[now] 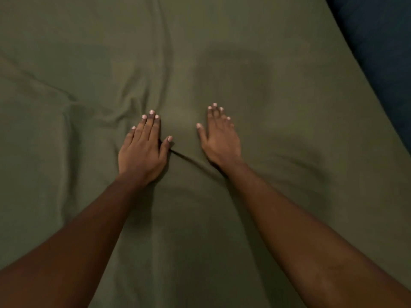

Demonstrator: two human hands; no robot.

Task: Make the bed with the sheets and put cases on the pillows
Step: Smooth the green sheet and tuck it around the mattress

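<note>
Smoothing step: our left hand (142,150) and right hand (219,138) press flat, fingers straight, on the green sheet (278,96); next we sweep the creases (133,94) outward.

The olive-green cloth bed sheet (255,96) looks matt and soft, a fine-woven fabric with no sheen. Its surface is smooth in broad areas and rumpled into shallow creases elsewhere. The dark blue surface (382,41) at the upper right edge is matt too, possibly cloth, though it is too dim to tell.
</note>
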